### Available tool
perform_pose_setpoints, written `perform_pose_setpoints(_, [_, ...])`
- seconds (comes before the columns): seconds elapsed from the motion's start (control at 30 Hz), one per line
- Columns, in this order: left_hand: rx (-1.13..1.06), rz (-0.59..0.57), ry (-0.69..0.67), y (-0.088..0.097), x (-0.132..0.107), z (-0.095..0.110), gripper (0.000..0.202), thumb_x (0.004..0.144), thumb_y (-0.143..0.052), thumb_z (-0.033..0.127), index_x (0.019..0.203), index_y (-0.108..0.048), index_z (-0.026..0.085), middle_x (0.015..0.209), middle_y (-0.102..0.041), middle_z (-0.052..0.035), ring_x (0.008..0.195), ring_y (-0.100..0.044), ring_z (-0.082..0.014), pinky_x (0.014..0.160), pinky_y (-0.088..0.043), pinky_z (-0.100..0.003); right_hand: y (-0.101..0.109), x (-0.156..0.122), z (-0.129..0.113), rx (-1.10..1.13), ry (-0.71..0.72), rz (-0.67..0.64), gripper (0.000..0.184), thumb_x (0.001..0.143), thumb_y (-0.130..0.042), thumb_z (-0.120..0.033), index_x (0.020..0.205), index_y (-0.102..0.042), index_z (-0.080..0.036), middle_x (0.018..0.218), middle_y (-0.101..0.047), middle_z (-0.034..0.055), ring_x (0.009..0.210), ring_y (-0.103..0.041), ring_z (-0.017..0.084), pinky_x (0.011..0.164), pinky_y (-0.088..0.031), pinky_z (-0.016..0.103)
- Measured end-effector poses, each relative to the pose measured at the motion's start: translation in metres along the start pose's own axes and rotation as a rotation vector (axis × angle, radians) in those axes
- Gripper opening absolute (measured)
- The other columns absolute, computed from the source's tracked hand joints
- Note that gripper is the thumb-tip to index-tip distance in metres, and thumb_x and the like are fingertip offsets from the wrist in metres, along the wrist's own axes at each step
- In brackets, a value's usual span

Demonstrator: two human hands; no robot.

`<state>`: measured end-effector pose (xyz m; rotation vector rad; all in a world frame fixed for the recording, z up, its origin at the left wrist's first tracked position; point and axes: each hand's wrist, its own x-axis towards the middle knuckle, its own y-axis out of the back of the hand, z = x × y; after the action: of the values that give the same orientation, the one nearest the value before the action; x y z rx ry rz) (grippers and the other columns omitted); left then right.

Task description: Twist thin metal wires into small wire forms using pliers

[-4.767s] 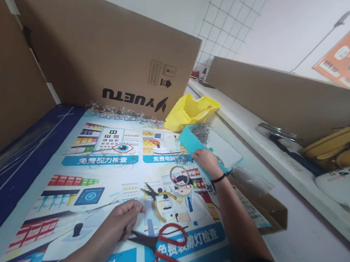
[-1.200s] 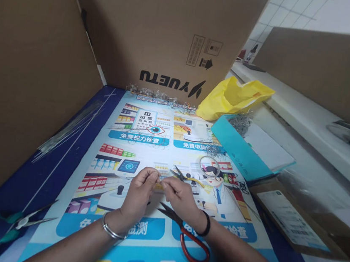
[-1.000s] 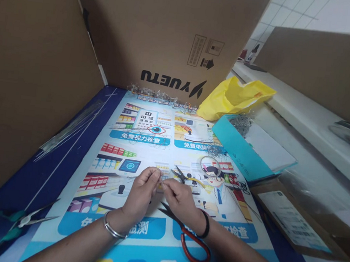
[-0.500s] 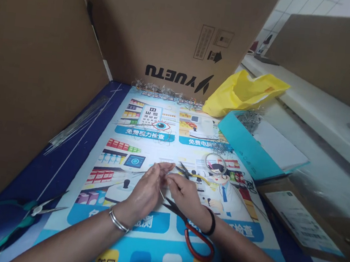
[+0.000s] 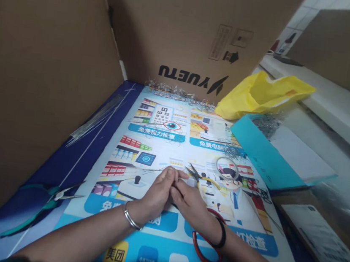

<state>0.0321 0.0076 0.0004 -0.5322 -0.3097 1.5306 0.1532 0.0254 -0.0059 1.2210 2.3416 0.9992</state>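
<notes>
My left hand (image 5: 158, 190) and my right hand (image 5: 190, 201) meet over the printed poster (image 5: 147, 144) on the table. Their fingertips are pinched together on something small and thin that I cannot make out. A metal bangle circles my left wrist and a black band my right wrist. Red-handled scissors (image 5: 206, 254) lie under my right wrist. Small yellow-handled pliers (image 5: 199, 177) lie just beyond my fingertips.
Green-handled pliers (image 5: 42, 208) lie at the left on the blue cloth. A bundle of thin wires (image 5: 95, 117) rests along the left cardboard wall. A teal box lid (image 5: 257, 151) with wire bits, a yellow bag (image 5: 262, 95), a metal ring (image 5: 227, 167) and a cardboard package (image 5: 318, 238) stand right.
My right hand came back from the teal lid to meet the left. Over the last second both hands pressed closer together and the view tilted down and left.
</notes>
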Motion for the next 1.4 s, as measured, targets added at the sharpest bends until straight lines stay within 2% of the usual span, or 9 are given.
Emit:
perform_pose_setpoints(0.1, [0.117, 0.002, -0.024, -0.001, -0.004, 0.002, 0.037, 0.091, -0.034, 0.046, 0.081, -0.055, 0.018, 0.088, -0.059, -0.0035, 0.083, -0.052, -0.0149, 0.080, -0.041, -0.028, -0.002, -0.004, -0.001, -0.182, -0.003, -0.057, 0.016, 0.085, -0.039, -0.022, 0.085, -0.054, -0.016, 0.073, -0.063, 0.0063, 0.062, -0.059, 0.018, 0.055, -0.039, 0.026])
perform_pose_setpoints(0.2, [0.208, -0.039, -0.114, -0.002, -0.007, 0.006, 0.038, 0.092, -0.032, 0.044, 0.083, -0.057, 0.017, 0.092, -0.060, -0.0054, 0.090, -0.052, -0.0165, 0.085, -0.039, -0.029, -0.006, -0.004, 0.004, -0.300, 0.064, -0.023, 0.022, 0.082, -0.035, -0.019, 0.081, -0.056, -0.014, 0.073, -0.064, 0.0104, 0.065, -0.060, 0.021, 0.058, -0.044, 0.030])
perform_pose_setpoints(0.3, [0.209, -0.081, -0.161, -0.001, -0.008, 0.009, 0.038, 0.092, -0.032, 0.045, 0.082, -0.055, 0.017, 0.097, -0.061, -0.0068, 0.092, -0.053, -0.0170, 0.087, -0.038, -0.030, -0.007, -0.002, 0.008, -0.271, 0.160, 0.065, 0.028, 0.083, -0.032, -0.023, 0.089, -0.058, -0.013, 0.086, -0.065, 0.0145, 0.079, -0.062, 0.024, 0.066, -0.049, 0.034])
perform_pose_setpoints(0.47, [0.103, -0.105, -0.163, 0.003, -0.006, 0.011, 0.035, 0.091, -0.034, 0.046, 0.078, -0.049, 0.017, 0.095, -0.064, -0.0068, 0.088, -0.056, -0.0157, 0.085, -0.040, -0.031, 0.002, 0.000, 0.010, -0.123, -0.029, 0.013, 0.036, 0.090, -0.031, -0.036, 0.103, -0.059, -0.016, 0.079, -0.069, 0.0077, 0.071, -0.066, 0.021, 0.056, -0.052, 0.027])
perform_pose_setpoints(0.63, [0.126, -0.093, -0.135, 0.013, 0.004, 0.008, 0.032, 0.087, -0.045, 0.043, 0.078, -0.057, 0.014, 0.095, -0.064, -0.0086, 0.087, -0.058, -0.0162, 0.083, -0.042, -0.030, 0.014, 0.005, 0.021, -0.193, 0.071, 0.091, 0.031, 0.089, -0.039, -0.036, 0.105, -0.060, -0.019, 0.106, -0.067, 0.0074, 0.097, -0.063, 0.021, 0.072, -0.053, 0.025])
perform_pose_setpoints(0.77, [0.425, -0.005, -0.117, 0.028, 0.013, 0.006, 0.022, 0.081, -0.056, 0.034, 0.079, -0.064, 0.014, 0.082, -0.067, -0.0071, 0.077, -0.060, -0.0167, 0.074, -0.045, -0.029, 0.017, 0.011, 0.041, -0.400, 0.321, 0.159, 0.029, 0.090, -0.035, -0.027, 0.096, -0.062, -0.019, 0.092, -0.070, 0.0081, 0.082, -0.067, 0.021, 0.068, -0.053, 0.027])
perform_pose_setpoints(0.9, [1.019, -0.189, -0.428, 0.043, 0.015, 0.010, 0.020, 0.085, -0.047, 0.020, 0.087, -0.067, 0.019, 0.087, -0.069, -0.0053, 0.084, -0.059, -0.0172, 0.077, -0.042, -0.028, 0.016, 0.013, 0.054, -0.611, 0.499, 0.233, 0.030, 0.088, -0.033, -0.019, 0.090, -0.062, -0.018, 0.082, -0.070, 0.0104, 0.069, -0.066, 0.021, 0.058, -0.051, 0.029])
perform_pose_setpoints(1.07, [1.628, -0.289, -0.581, 0.052, 0.011, 0.016, 0.014, 0.079, -0.055, 0.018, 0.091, -0.063, 0.020, 0.077, -0.065, -0.0037, 0.078, -0.055, -0.0187, 0.067, -0.034, -0.031, 0.007, 0.011, 0.056, -0.681, 0.557, 0.251, 0.028, 0.081, -0.034, -0.011, 0.088, -0.060, -0.019, 0.072, -0.067, 0.0096, 0.059, -0.061, 0.019, 0.054, -0.045, 0.028])
perform_pose_setpoints(1.4, [1.763, -0.481, -0.628, 0.051, 0.004, 0.035, 0.009, 0.072, -0.063, 0.015, 0.077, -0.058, 0.021, 0.071, -0.062, 0.0018, 0.075, -0.051, -0.0168, 0.064, -0.030, -0.031, 0.007, 0.008, 0.044, -0.577, 0.613, 0.090, 0.027, 0.079, -0.035, -0.004, 0.074, -0.057, -0.020, 0.057, -0.056, 0.0027, 0.051, -0.051, 0.017, 0.049, -0.029, 0.028])
